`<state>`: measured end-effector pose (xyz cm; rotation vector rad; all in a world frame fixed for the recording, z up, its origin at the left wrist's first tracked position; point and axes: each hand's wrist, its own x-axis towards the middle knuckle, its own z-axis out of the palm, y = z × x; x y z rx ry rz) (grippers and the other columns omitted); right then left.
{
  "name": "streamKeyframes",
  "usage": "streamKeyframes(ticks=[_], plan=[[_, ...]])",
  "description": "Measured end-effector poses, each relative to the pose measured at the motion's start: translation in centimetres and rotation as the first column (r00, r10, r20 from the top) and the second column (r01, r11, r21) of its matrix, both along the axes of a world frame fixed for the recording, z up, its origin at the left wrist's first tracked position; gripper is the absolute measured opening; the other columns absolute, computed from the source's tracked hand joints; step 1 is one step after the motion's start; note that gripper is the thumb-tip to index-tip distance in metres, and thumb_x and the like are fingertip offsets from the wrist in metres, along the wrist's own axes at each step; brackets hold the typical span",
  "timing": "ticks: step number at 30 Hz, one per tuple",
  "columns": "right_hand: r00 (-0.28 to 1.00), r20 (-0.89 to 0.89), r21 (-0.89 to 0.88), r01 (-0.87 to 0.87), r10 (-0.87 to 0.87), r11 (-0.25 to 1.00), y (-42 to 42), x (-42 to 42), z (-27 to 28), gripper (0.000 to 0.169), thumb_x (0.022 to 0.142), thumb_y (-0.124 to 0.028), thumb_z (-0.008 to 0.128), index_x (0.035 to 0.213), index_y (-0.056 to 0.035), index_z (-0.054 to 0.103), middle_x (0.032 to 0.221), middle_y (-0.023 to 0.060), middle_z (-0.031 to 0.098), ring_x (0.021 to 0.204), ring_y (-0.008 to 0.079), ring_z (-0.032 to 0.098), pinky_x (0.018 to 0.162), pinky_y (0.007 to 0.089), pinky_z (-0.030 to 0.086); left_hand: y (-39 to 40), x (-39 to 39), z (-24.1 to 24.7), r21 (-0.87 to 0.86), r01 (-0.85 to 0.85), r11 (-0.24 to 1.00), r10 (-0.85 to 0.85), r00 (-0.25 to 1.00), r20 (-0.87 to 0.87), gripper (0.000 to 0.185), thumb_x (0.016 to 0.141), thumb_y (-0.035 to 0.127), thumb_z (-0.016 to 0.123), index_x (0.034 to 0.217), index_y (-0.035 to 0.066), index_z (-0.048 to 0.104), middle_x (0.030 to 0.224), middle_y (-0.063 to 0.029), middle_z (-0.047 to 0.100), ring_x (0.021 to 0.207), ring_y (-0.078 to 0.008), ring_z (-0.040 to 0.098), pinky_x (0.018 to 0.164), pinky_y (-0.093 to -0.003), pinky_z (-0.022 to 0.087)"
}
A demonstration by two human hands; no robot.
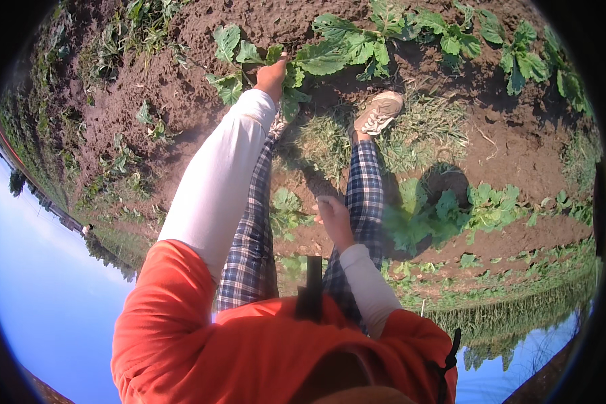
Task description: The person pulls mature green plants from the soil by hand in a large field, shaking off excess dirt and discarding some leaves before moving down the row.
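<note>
My left hand (pixel 271 80) reaches forward and down to a young leafy brassica plant (pixel 237 58) growing in the soil. Its thumb points ahead among the leaves, while the other fingers are mostly hidden, so a grip on the plant cannot be made out. Close to my right knee hangs my right hand (pixel 333 218), slightly blurred, its fingers loosely bent and apart with nothing visible in them. Right of my left hand spreads a larger brassica plant (pixel 353 45) with holes in its leaves.
Wilted cut grass (pixel 429 131) lies around my right shoe (pixel 380 112). My left shoe (pixel 279 123) is partly covered by leaves. Another row of leafy plants (pixel 490 204) runs beside my right leg. Brown soil (pixel 525 136) separates the rows.
</note>
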<state>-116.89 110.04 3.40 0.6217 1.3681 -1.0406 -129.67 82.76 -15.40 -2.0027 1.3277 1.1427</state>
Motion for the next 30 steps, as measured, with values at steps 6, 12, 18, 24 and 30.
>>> streamKeyframes(ticks=[6,12,18,24,30], plan=[[0.992,0.120,0.026,0.047,-0.049,0.999,-0.4,-1.1,0.5,0.027,0.083,-0.019,0.049,0.102,-0.0007,0.055,0.085,0.0063,0.060,0.062,0.0100,0.054,0.058,0.0236,0.044,-2.5,5.0,-2.9,-0.072,0.405,0.911,-0.408,0.912,-0.029,0.033,0.076,0.025,0.054,0.091,-0.003,0.061,0.085,-0.0158,0.062,0.081,-0.0250,0.059,0.071,-0.0338,0.045],[0.994,0.064,0.002,0.085,-0.085,0.996,-0.1,-0.4,0.7,0.030,0.083,-0.020,0.048,0.103,0.0025,0.052,0.083,0.0065,0.060,0.062,0.0105,0.054,0.058,0.0238,0.045,-0.3,3.8,3.3,-0.188,0.346,0.919,-0.394,0.834,-0.388,0.029,0.077,0.016,0.052,0.094,-0.007,0.056,0.083,-0.0220,0.061,0.078,-0.0279,0.060,0.070,-0.0337,0.044],[0.985,-0.093,0.017,0.146,-0.143,0.989,-0.7,-0.5,1.3,0.017,0.082,-0.008,0.050,0.095,0.0008,0.057,0.075,0.0093,0.062,0.057,0.0126,0.058,0.052,0.0244,0.046,0.0,0.5,11.7,-0.038,0.329,0.944,-0.312,0.847,-0.431,0.026,0.075,0.016,0.055,0.093,-0.004,0.055,0.072,-0.0124,0.060,0.061,-0.0178,0.059,0.055,-0.0304,0.047],[0.873,-0.487,0.148,0.080,0.003,0.986,-2.8,-2.8,4.3,0.025,0.081,-0.015,0.054,0.098,0.0024,0.057,0.078,0.0119,0.063,0.065,0.0169,0.061,0.057,0.0279,0.046,-1.0,-1.5,18.1,0.011,0.577,0.817,-0.504,0.723,-0.472,0.031,0.076,0.016,0.056,0.101,-0.003,0.055,0.084,-0.0125,0.062,0.072,-0.0180,0.060,0.068,-0.0300,0.047],[0.841,-0.442,0.025,0.359,-0.312,0.933,-1.4,-1.9,7.2,0.016,0.082,-0.011,0.050,0.091,0.0011,0.056,0.071,0.0098,0.062,0.051,0.0129,0.058,0.046,0.0256,0.044,-3.8,-5.8,20.2,0.107,0.666,0.739,-0.507,0.653,-0.562,0.014,0.083,0.016,0.053,0.083,0.002,0.055,0.072,-0.0041,0.056,0.059,-0.0138,0.053,0.051,-0.0265,0.044]])
